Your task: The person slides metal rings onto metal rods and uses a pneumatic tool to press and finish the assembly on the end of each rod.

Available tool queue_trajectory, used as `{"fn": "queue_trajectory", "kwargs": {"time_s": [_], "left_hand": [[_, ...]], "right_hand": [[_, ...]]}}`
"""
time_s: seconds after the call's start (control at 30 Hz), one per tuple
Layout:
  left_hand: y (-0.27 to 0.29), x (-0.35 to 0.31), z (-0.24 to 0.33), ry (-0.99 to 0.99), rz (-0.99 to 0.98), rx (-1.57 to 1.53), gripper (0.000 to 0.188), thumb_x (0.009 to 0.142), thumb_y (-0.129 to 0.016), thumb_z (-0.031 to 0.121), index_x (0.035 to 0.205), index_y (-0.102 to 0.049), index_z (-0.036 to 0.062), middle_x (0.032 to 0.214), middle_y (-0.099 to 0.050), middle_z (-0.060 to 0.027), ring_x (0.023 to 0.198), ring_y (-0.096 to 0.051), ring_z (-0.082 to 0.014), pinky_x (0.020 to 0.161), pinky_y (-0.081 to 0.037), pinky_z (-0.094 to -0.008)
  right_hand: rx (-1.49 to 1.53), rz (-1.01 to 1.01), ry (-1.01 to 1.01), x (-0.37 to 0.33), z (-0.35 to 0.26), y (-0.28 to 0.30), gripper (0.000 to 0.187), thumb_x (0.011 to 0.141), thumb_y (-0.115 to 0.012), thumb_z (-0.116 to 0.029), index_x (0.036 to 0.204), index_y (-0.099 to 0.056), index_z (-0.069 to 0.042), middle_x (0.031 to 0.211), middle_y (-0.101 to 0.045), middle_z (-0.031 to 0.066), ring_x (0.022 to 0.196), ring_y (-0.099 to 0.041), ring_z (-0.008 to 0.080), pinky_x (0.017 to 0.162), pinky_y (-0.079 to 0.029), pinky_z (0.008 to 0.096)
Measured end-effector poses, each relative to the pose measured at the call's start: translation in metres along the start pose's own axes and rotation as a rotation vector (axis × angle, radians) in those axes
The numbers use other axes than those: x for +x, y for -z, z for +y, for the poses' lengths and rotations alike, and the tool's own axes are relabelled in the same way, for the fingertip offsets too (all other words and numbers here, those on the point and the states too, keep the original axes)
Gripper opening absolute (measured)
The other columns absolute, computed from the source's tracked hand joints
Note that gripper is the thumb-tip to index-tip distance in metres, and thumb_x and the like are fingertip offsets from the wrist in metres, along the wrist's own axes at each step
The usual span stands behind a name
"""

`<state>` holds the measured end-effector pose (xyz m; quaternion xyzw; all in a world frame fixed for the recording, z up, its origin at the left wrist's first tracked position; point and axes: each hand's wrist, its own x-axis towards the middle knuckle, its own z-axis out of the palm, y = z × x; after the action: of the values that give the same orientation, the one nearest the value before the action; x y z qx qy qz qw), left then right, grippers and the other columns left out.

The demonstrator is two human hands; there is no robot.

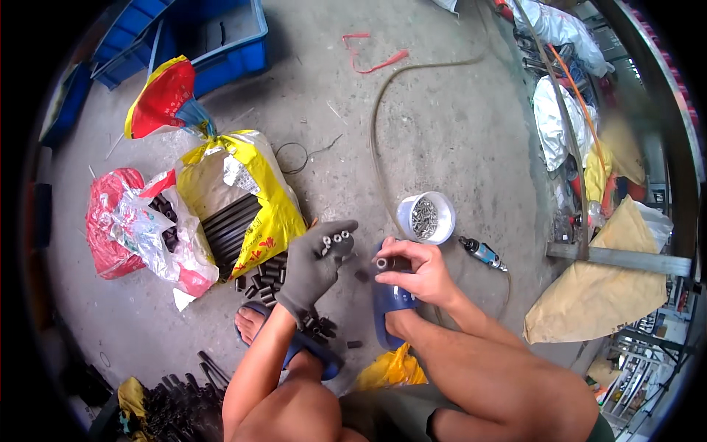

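Observation:
My left hand [303,269], in a grey glove, is closed around several small silvery metal pieces [336,239]; their round, hollow ends show along the fingers. Thumb and fingertips of my bare right hand [428,274] pinch a short dark tube [396,263], its round end turned left toward the glove. The two hands are apart. Just beyond the right hand stands a white tub [446,219] holding many small metal parts [423,216]. A blue and black handheld power tool [482,253] lies right of it. Short dark tubes [266,278] are strewn left of the gloved hand.
An open yellow bag [276,214] holds long dark tubes [232,227]; a red and white bag [121,221] lies beside it. Blue crates [232,62] stand far left. A hose [374,125] curves over the floor. Brown sacking [596,295] and a metal frame are at right.

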<state>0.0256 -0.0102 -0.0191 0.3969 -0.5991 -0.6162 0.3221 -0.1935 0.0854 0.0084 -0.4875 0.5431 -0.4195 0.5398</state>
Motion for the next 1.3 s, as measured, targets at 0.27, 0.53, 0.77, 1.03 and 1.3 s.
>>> {"fn": "queue_trajectory", "kwargs": {"time_s": [0.27,0.53,0.77,1.03,1.3], "left_hand": [[-0.006,0.002,-0.004,-0.162,-0.08,0.117,0.035,0.085,-0.072,0.0,0.12,-0.075,0.0039,0.112,-0.075,-0.0195,0.102,-0.073,-0.0354,0.089,-0.057,-0.0392],[-0.001,0.005,-0.002,-0.173,-0.113,0.253,0.029,0.085,-0.074,0.002,0.115,-0.075,0.0021,0.107,-0.075,-0.0175,0.094,-0.072,-0.0347,0.082,-0.056,-0.0398],[-0.003,0.006,0.009,-0.112,-0.101,0.173,0.029,0.084,-0.08,0.004,0.113,-0.077,0.0018,0.099,-0.077,-0.0174,0.088,-0.076,-0.0267,0.078,-0.058,-0.0349],[0.0,0.009,0.005,-0.064,-0.177,0.194,0.029,0.087,-0.078,0.004,0.117,-0.076,0.0019,0.103,-0.078,-0.0185,0.089,-0.077,-0.0226,0.077,-0.058,-0.0337],[-0.003,0.004,0.01,-0.176,-0.075,0.172,0.039,0.083,-0.074,-0.005,0.121,-0.076,0.0053,0.11,-0.078,-0.0166,0.099,-0.077,-0.0267,0.086,-0.059,-0.0343]], "right_hand": [[0.099,0.103,-0.039,0.015,-0.039,0.003,0.039,0.089,-0.076,0.005,0.125,-0.066,-0.002,0.115,-0.077,0.0137,0.086,-0.071,0.01,0.074,-0.056,0.0231],[-0.215,0.088,0.215,0.036,-0.046,-0.007,0.031,0.081,-0.079,0.011,0.106,-0.065,-0.001,0.113,-0.079,0.0186,0.062,-0.063,0.0039,0.058,-0.052,0.0222],[-0.626,-0.016,0.44,0.046,-0.072,0.004,0.025,0.081,-0.079,0.008,0.1,-0.067,-0.001,0.111,-0.079,0.015,0.069,-0.07,0.0126,0.062,-0.055,0.0261],[-0.634,-0.062,0.424,0.047,-0.066,0.006,0.028,0.088,-0.077,-0.001,0.112,-0.062,-0.002,0.113,-0.072,0.0099,0.083,-0.065,0.0107,0.072,-0.052,0.026],[0.269,0.223,-0.269,0.019,-0.037,0.032,0.033,0.099,-0.069,-0.01,0.128,-0.057,0.0,0.114,-0.062,0.0049,0.104,-0.063,0.0123,0.087,-0.052,0.029]]}}
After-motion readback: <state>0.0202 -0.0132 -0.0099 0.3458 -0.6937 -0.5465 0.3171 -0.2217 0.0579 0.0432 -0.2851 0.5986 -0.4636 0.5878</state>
